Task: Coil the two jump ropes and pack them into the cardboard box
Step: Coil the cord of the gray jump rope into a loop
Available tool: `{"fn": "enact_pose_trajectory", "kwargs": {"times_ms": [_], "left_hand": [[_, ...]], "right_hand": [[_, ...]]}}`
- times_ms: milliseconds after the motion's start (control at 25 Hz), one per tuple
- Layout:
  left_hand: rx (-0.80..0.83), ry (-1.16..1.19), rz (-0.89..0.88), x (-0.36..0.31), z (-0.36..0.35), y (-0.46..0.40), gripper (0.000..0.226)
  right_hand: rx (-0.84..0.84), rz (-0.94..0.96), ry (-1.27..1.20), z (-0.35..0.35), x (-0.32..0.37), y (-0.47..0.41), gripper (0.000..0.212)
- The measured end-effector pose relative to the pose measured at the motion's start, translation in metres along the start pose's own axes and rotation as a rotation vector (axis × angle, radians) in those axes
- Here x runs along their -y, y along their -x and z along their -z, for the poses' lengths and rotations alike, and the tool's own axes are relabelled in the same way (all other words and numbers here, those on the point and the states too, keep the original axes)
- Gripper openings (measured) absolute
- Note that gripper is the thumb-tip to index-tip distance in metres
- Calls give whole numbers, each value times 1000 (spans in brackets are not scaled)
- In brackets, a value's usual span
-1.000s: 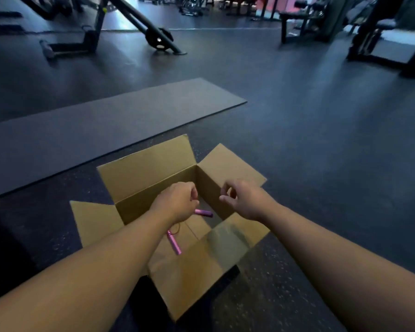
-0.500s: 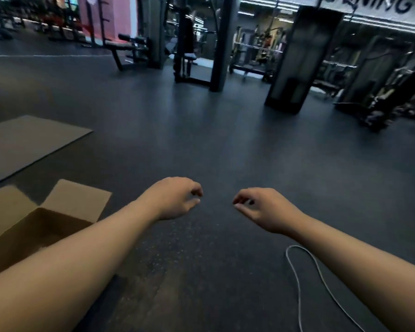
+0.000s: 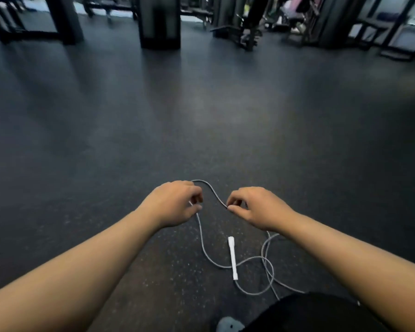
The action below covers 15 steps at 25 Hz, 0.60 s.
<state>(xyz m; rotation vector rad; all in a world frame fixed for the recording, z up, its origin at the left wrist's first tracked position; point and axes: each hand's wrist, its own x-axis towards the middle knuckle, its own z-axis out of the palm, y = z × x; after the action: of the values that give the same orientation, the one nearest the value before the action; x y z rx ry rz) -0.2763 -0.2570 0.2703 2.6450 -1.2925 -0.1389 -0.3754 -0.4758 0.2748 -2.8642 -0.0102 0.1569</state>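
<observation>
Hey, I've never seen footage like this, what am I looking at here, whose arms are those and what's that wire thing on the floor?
There is no machine here. A camera worn on a person's head looks forward and down, so the two bare arms are the wearer's own. The left hand and the right hand each pinch a stretch of a grey jump rope, which arches between them. The rest of the rope lies in loose loops on the dark gym floor, with one white handle lying among them. Gym equipment stands blurred in the background. No cardboard box is in view.
</observation>
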Motion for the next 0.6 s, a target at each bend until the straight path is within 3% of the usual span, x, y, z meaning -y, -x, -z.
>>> {"fn": "enact_pose_trajectory", "kwargs": {"times_ms": [320,600], "left_hand": [[258,-43,-102,-27,-181,-108,19],[425,-89,-96,-18,-314,-143,32]], "right_hand": [[161,-356,-189,-160,-113,-4,16],[288,-588,-310,-278,-141,-43,30]]}}
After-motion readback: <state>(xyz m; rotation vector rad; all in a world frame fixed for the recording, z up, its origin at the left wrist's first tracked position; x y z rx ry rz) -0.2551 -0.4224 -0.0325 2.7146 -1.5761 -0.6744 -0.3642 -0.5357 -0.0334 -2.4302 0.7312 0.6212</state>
